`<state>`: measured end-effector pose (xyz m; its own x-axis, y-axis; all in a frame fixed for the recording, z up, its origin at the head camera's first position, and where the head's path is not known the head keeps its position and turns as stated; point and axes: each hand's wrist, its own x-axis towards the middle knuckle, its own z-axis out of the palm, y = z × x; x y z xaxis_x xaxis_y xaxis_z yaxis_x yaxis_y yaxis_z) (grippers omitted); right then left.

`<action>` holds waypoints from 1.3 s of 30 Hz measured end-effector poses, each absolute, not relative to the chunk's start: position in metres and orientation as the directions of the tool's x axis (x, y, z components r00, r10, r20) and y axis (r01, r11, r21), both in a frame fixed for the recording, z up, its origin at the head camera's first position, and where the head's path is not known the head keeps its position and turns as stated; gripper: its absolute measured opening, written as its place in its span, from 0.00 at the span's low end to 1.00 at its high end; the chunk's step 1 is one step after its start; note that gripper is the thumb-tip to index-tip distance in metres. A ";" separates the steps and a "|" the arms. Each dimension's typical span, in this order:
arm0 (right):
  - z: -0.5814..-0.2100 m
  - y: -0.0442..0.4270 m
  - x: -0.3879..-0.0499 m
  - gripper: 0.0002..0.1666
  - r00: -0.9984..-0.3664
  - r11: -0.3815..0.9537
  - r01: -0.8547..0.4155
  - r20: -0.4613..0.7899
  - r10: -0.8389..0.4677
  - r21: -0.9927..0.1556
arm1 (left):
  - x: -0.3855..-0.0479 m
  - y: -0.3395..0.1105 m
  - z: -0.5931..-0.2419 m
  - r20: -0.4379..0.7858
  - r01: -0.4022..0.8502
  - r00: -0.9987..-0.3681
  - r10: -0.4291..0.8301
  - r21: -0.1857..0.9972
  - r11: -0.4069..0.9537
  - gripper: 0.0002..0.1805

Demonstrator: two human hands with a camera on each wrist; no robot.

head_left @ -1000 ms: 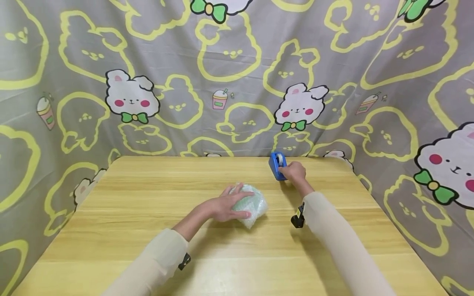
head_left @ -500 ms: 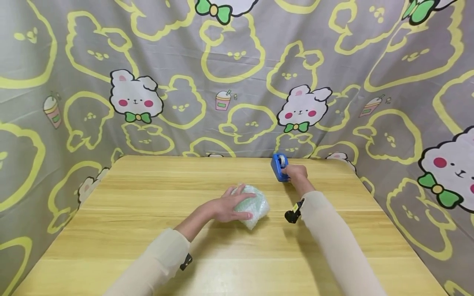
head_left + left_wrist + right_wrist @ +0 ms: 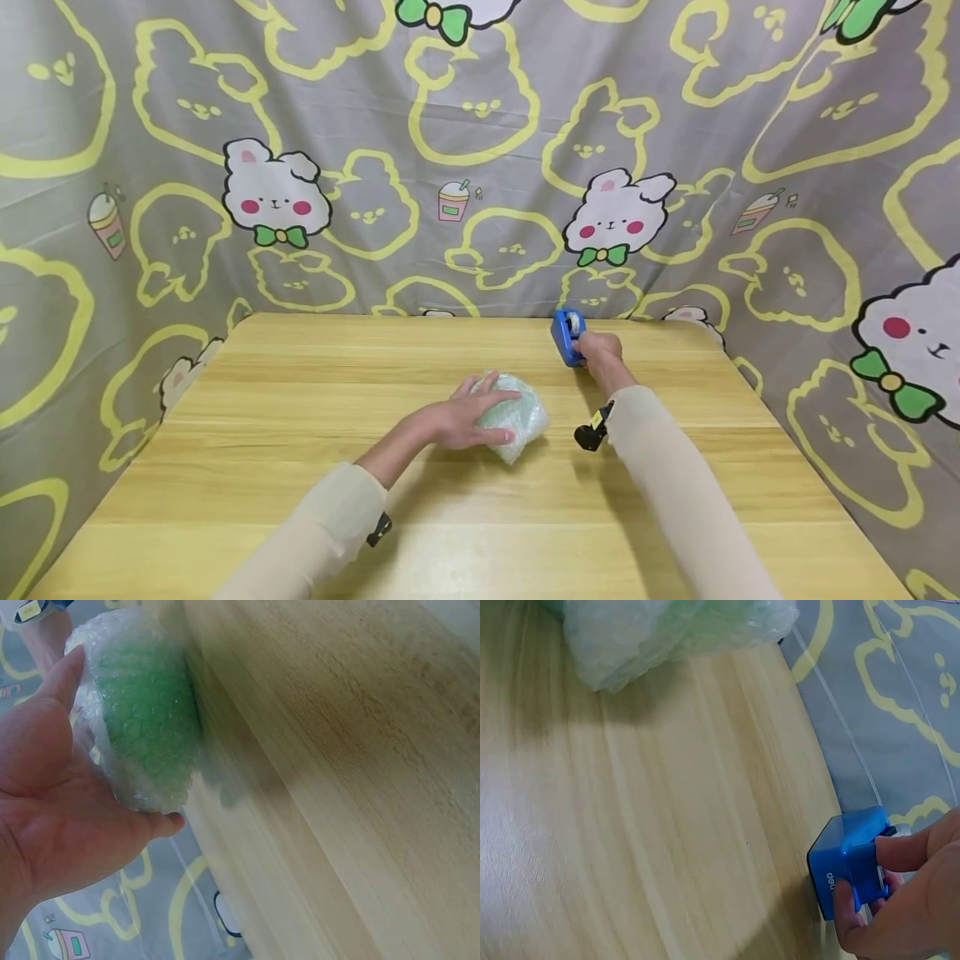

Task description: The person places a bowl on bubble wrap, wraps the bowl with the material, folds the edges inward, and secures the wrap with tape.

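Observation:
Near the middle of the table, my left hand holds a bubble-wrapped bundle, fingers spread over it and thumb on its near side. Something green shows through the clear bubble wrap in the left wrist view; its kind is hidden. Toward the back right, my right hand grips the front end of a blue tape dispenser. A whitish roll of tape sits in it. The right wrist view has my thumb at the dispenser's cutter end and another finger against its side.
The wooden table reaches back to a grey patterned curtain, which also hangs along both sides. The dispenser stands close to the table's back edge. A black wrist camera hangs under the right sleeve.
The view has shifted slightly. My right hand has moved a little lower along the dispenser's front end since a second ago. The left hand and the bundle have stayed in place.

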<state>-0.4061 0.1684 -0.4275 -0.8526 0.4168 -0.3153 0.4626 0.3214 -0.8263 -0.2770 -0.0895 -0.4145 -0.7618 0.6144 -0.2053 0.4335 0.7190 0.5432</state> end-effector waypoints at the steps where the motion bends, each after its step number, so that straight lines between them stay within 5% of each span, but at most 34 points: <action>1: -0.427 0.168 -0.405 0.27 -0.855 0.346 0.460 -0.302 0.422 -0.818 | -0.277 -0.090 -0.414 -0.206 0.433 -0.761 0.615 0.544 0.719 0.36; 15: -0.430 0.159 -0.412 0.26 -0.876 0.444 0.364 -0.138 0.462 -0.819 | -0.282 -0.089 -0.416 -0.210 0.436 -0.762 0.613 0.533 0.725 0.36; 23: -0.422 0.159 -0.411 0.39 -0.847 0.296 0.416 -0.248 0.470 -0.860 | -0.281 -0.090 -0.415 -0.212 0.428 -0.763 0.610 0.542 0.723 0.37; 31: -0.424 0.161 -0.409 0.27 -0.816 0.245 0.438 -0.267 0.513 -0.865 | -0.278 -0.090 -0.416 -0.207 0.434 -0.757 0.620 0.550 0.714 0.37; 39: -0.425 0.162 -0.402 0.32 -0.826 -0.012 0.345 -0.310 0.471 -0.938 | -0.279 -0.090 -0.418 -0.203 0.439 -0.757 0.620 0.545 0.714 0.36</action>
